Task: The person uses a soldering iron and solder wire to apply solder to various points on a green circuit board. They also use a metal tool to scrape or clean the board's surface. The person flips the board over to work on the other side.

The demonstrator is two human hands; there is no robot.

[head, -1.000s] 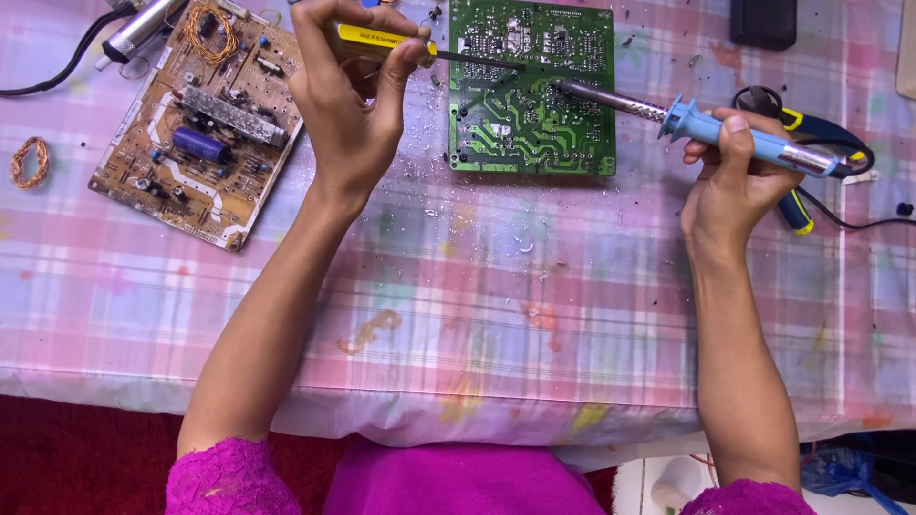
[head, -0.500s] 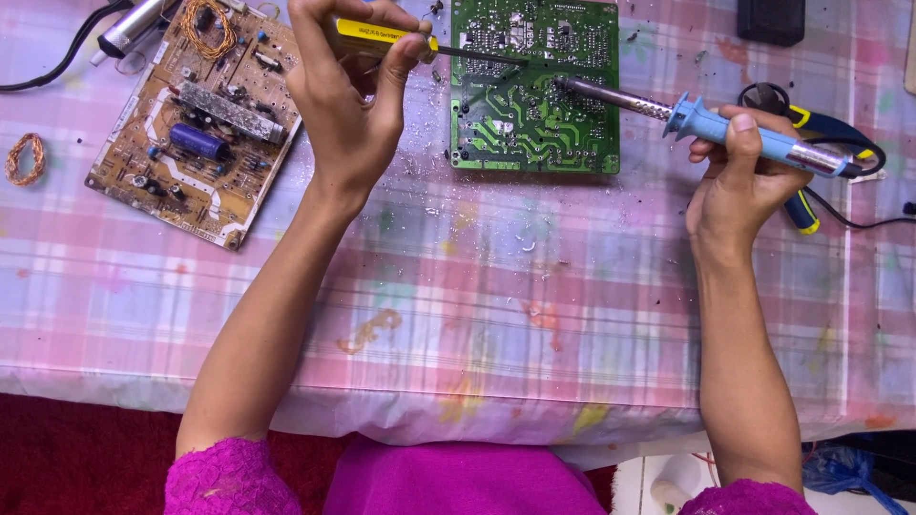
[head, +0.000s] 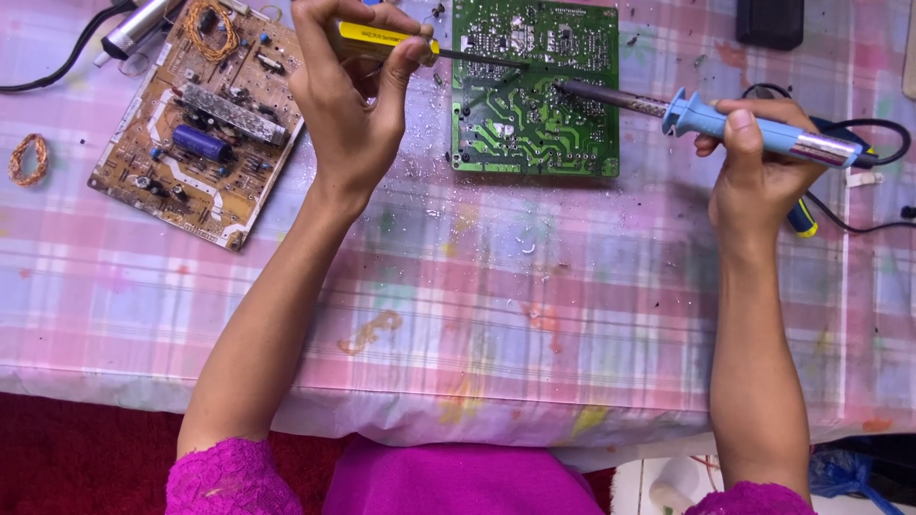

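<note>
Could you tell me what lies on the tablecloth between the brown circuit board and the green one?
In the head view, only the left hand with its yellow-handled screwdriver sits between the brown board and green board.

A yellow-handled screwdriver (head: pixel 386 40) lies level in the left hand (head: pixel 348 105), its dark shaft reaching rightward onto the green board (head: pixel 534 91). A blue-handled soldering iron (head: pixel 754 129) sits in the right hand (head: pixel 759 176), its metal tip slanting left onto the same board. The board lies flat between both hands, solder side up.
</note>
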